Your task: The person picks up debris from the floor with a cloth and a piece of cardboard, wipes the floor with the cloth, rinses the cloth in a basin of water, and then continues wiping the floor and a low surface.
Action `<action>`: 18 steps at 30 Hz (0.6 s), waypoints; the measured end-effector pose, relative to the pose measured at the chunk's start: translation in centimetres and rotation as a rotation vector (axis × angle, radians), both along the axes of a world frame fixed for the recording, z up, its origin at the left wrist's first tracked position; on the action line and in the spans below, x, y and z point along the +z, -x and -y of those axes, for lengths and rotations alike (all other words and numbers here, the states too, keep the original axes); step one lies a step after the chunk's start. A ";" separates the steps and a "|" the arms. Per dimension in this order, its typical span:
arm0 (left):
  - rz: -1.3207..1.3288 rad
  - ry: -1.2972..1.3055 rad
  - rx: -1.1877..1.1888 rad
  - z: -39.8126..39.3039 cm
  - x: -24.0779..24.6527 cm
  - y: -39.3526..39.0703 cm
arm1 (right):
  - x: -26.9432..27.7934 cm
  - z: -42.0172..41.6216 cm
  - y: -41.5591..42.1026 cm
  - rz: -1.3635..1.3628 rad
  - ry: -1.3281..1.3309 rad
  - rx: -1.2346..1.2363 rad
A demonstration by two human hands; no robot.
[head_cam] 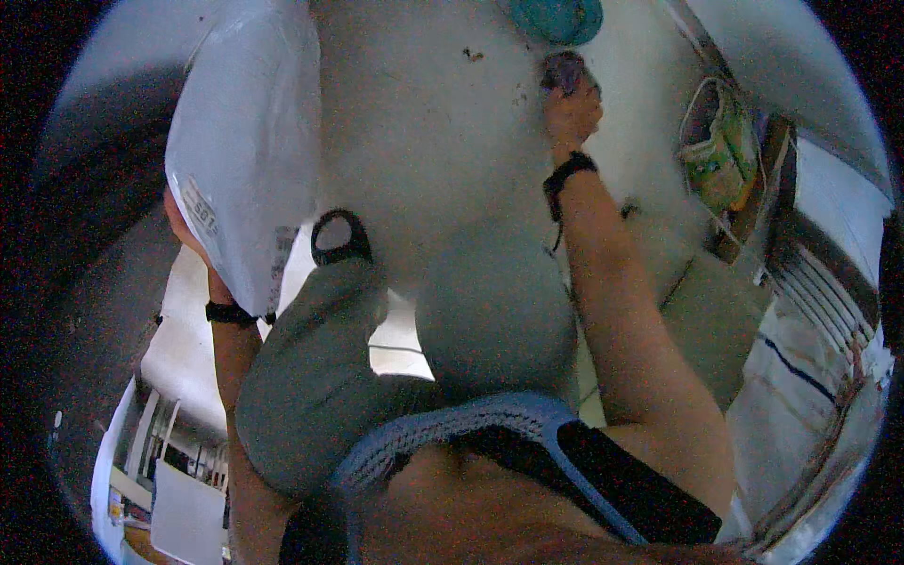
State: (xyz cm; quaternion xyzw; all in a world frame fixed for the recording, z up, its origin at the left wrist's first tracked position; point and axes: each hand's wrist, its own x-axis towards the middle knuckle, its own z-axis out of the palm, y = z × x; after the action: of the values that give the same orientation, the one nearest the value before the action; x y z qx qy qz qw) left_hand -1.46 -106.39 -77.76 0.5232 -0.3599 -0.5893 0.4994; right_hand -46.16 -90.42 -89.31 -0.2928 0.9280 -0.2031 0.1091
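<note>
My left hand (185, 224) is mostly hidden behind a large translucent white plastic bag (247, 141) at the left, which bears printing; the hand seems to hold the bag's side from beneath. At the upper right, my right hand (573, 116) is closed around a small dark, purplish item (563, 70) that I cannot identify. Just above that hand is a teal round object (558, 18), cut off by the picture's top edge. A black ring-shaped handle (340, 236) shows by my left knee, right of the bag. Small dark crumbs (473, 54) lie on the pale floor.
My bent legs in grey-green trousers (494, 311) fill the middle. To the right stands a green and yellow patterned bag (724, 159) with a pale strap, beside a wooden edge. A slatted piece (823, 300) and striped cloth (791, 374) are farther right. Shelving (166, 438) shows at the lower left.
</note>
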 end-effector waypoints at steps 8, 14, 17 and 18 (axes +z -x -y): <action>-0.045 -0.209 0.076 0.0 -0.9 -0.3 | -1.3 1.0 -3.0 -0.133 -0.214 0.411; 0.229 0.188 -0.083 -0.5 -0.9 0.6 | 0.5 2.1 -0.2 0.005 -0.119 0.227; 0.144 0.207 -0.105 -0.8 -1.4 1.7 | 2.4 5.0 2.0 0.208 -0.042 -0.148; 0.148 0.196 -0.124 -1.1 -1.4 2.0 | 1.6 5.6 3.0 0.276 -0.047 -0.152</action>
State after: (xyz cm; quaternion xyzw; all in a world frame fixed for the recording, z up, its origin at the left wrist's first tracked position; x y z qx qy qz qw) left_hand -3.50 -105.30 -79.12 0.4909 -0.4831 -0.5408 0.4829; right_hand -49.16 -95.99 -87.73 -0.1884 0.9282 -0.2273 0.2266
